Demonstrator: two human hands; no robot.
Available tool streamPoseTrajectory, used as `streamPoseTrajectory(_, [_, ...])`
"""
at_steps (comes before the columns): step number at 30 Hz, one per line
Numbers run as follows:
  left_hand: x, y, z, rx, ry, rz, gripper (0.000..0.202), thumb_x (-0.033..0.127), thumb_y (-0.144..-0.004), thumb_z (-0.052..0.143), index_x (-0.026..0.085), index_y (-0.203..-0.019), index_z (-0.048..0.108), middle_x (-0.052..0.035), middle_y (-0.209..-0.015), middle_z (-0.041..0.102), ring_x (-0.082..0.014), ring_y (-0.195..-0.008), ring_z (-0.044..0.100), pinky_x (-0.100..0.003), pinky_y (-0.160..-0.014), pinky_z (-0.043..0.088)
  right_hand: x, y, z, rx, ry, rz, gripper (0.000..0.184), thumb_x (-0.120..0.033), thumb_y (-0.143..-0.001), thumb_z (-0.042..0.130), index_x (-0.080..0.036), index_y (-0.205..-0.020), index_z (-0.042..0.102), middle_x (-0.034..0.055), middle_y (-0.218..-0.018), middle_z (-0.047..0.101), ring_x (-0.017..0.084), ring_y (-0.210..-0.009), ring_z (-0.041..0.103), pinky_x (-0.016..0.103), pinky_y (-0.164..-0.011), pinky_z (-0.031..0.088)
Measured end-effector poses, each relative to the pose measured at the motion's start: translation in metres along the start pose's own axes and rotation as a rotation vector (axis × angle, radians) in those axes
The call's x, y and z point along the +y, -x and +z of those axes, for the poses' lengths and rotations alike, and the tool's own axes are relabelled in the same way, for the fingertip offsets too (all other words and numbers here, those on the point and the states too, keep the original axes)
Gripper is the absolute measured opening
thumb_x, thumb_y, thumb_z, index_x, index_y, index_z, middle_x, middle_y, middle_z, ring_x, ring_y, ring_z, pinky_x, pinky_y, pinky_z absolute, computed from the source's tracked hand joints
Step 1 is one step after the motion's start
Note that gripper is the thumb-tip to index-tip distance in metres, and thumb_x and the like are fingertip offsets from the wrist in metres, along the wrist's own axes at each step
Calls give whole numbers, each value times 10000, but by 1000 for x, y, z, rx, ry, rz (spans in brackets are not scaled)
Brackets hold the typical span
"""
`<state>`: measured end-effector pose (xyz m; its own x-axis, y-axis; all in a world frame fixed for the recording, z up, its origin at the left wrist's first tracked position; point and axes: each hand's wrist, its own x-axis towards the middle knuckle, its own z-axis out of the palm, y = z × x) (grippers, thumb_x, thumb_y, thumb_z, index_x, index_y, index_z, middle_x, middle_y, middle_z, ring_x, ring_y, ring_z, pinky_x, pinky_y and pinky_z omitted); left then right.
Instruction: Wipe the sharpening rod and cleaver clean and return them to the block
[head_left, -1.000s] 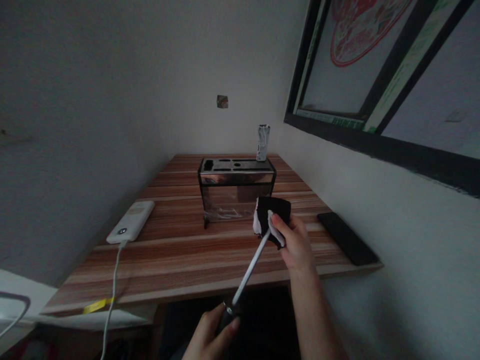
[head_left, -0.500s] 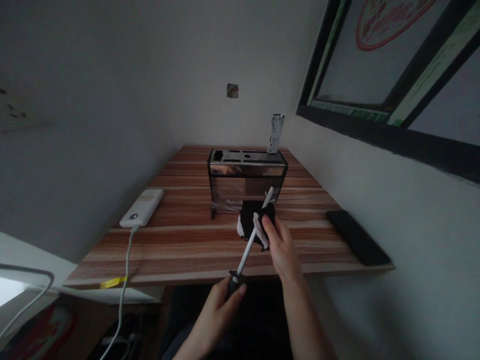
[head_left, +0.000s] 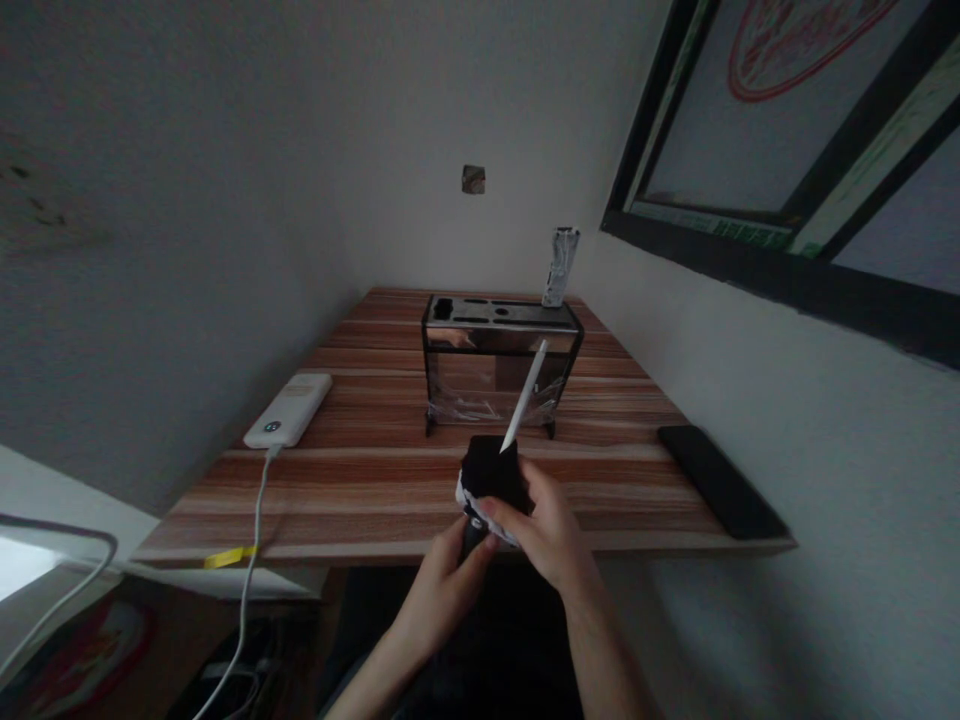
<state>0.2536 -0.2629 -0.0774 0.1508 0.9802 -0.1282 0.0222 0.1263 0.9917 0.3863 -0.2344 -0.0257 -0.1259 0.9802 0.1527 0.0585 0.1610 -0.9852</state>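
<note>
Right hand (head_left: 553,528) with black cloth (head_left: 487,468) (white-edged) around the pale rod (head_left: 524,396).

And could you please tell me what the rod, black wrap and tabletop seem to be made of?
Rod: probably smooth metal, from its straight, pale shaft.
Black wrap: perhaps matt fabric, given its uneven pale edge.
Tabletop: wood or smooth laminate, from its striped brown grain.

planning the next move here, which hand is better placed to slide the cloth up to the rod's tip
Probably the right hand: it grips the black-and-white cloth at the lower end of the pale rod, while the left hand is holding the dark handle.
</note>
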Motion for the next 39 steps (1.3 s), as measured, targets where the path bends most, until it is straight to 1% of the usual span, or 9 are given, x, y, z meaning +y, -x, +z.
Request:
streamPoseTrajectory(3, [6, -9, -2, -17, -49, 79, 405, 475, -771, 575, 107, -934, 624, -38, -752, 618, -155, -702, 525, -218, -636, 425, -3, 0, 1, 31, 25, -18, 397, -274, -720, 686, -177, -1094, 594, 89, -1062, 679, 259, -1004, 618, 385, -892, 470])
streamPoseTrajectory(7, [17, -20, -4, -96, -122, 116, 383, 445, -786, 566, 107, -955, 623, -33, -719, 620, -167, -693, 538, -216, -590, 422, -2, -4, 1, 86, -36, -31, 393, -275, -710, 688, -172, -1078, 596, 89, -1039, 688, 256, -964, 637, 375, -860, 495])
streamPoseTrajectory(11, [21, -27, -8, -181, -170, 146, 342, 432, -800, 557, 111, -902, 618, -3, -623, 586, -119, -550, 496, -186, -492, 377, 2, -6, 2, 163, -66, -37, 383, -295, -702, 694, -179, -1055, 604, 87, -1016, 695, 245, -932, 646, 355, -831, 504])
streamPoseTrajectory(14, [20, -30, -13, -269, -200, 112, 340, 450, -832, 512, 121, -883, 581, 53, -486, 481, -78, -390, 393, -167, -387, 293, 2, -7, 5, 201, -79, -44, 381, -300, -698, 694, -176, -1048, 606, 90, -1011, 695, 239, -922, 647, 345, -818, 502])
streamPoseTrajectory(17, [21, -34, -17, -310, -253, 120, 312, 441, -849, 483, 136, -844, 548, 72, -456, 438, -69, -342, 350, -168, -355, 251, 2, -9, 6, 232, -60, -45, 357, -299, -697, 694, -173, -1021, 613, 90, -975, 701, 235, -888, 652, 340, -790, 507])
streamPoseTrajectory(20, [25, -39, -18, -291, -310, 168, 282, 409, -849, 487, 137, -820, 556, 58, -502, 468, -74, -393, 367, -175, -397, 280, 2, -12, 4, 247, -54, -52, 318, -305, -708, 688, -171, -988, 619, 85, -935, 709, 226, -849, 658, 329, -759, 513])
streamPoseTrajectory(26, [27, -44, -17, -282, -386, 259, 276, 364, -862, 478, 114, -821, 588, 19, -678, 508, -105, -610, 415, -199, -572, 332, 0, -17, -4, 285, -53, -68, 323, -317, -711, 696, -164, -985, 620, 78, -907, 706, 210, -824, 655, 307, -731, 511])
streamPoseTrajectory(33, [20, -45, -19, -306, -409, 245, 315, 418, -864, 467, 126, -783, 553, 46, -646, 384, -99, -615, 355, -205, -565, 285, -8, -27, -24, 341, -82, -116, 336, -353, -683, 725, -172, -954, 640, 61, -865, 697, 180, -735, 635, 264, -614, 499])
streamPoseTrajectory(39, [19, -44, -20, -314, -412, 226, 348, 449, -854, 475, 122, -797, 580, 36, -666, 414, -108, -640, 380, -211, -596, 311, -17, -39, -51, 441, -60, -200, 296, -343, -661, 745, -171, -890, 670, 41, -762, 686, 155, -638, 609, 253, -558, 477])
